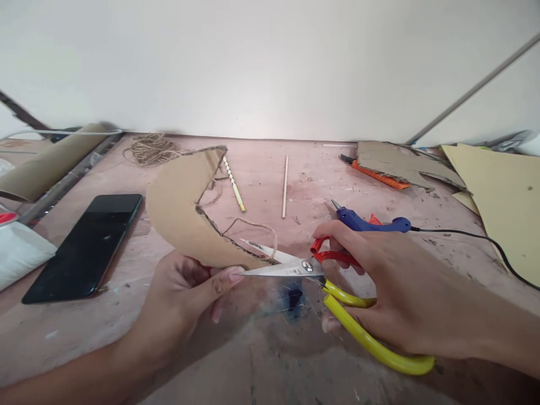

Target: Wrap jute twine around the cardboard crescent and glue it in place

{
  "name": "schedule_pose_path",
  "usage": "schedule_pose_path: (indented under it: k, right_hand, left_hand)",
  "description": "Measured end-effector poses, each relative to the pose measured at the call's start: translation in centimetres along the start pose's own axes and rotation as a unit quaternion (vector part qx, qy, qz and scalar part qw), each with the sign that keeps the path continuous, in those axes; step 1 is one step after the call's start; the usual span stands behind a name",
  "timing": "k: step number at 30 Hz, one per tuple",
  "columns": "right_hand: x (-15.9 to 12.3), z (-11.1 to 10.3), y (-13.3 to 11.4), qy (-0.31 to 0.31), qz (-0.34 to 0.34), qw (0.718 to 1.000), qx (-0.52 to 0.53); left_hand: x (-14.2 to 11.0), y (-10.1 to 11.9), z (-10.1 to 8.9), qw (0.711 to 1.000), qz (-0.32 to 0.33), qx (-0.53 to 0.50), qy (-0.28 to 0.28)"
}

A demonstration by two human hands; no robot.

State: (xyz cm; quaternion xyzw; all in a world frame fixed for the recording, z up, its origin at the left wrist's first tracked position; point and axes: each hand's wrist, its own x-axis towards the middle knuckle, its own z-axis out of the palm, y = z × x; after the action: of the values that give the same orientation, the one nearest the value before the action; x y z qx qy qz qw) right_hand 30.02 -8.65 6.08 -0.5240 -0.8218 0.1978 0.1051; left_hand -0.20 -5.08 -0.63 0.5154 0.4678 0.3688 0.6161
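Observation:
My left hand (pixel 185 289) pinches the lower edge of a curved brown cardboard piece (pixel 181 208), held up above the table; twine is glued along its right edge and a loose strand (pixel 257 226) hangs off it. My right hand (pixel 392 287) grips yellow-handled scissors (pixel 337 298) with a red catch. Their blades (pixel 278 264) are parted at the cardboard's lower tip, around the twine strand.
A black phone (pixel 86 244) lies at left, beside a cardboard tube (pixel 50 163). A twine bundle (pixel 152 148), a pencil (pixel 234 184) and a thin stick (pixel 286 185) lie farther back. A blue glue gun (pixel 371 223) with a black cord, cardboard scraps (pixel 400 163) and a yellow sheet (pixel 502 197) sit at right.

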Motion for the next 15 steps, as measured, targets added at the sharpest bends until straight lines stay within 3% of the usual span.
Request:
schedule_pose_path:
  k: [15]
  right_hand:
    - [0.6,1.2,-0.1,0.044,-0.041,0.998,-0.021]
  left_hand:
    - [-0.2,-0.4,-0.5,0.999,0.0,0.008,-0.037]
